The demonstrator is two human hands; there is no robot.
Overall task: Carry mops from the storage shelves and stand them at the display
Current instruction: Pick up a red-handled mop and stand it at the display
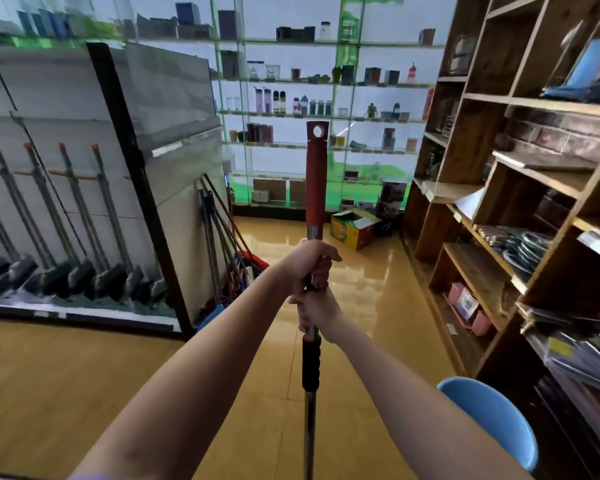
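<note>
Two hands, left hand (309,268) above right hand (317,311), wrapped round upright steel mop handle (315,188); red tubular cap.

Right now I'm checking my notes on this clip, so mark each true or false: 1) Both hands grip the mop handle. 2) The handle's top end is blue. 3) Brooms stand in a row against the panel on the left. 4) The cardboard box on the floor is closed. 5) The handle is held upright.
1) True: the left hand grips the mop handle above the right hand.
2) False: its top end is red, with a hole through it.
3) True: the brooms stand side by side.
4) False: the cardboard box has open flaps.
5) True.
</note>
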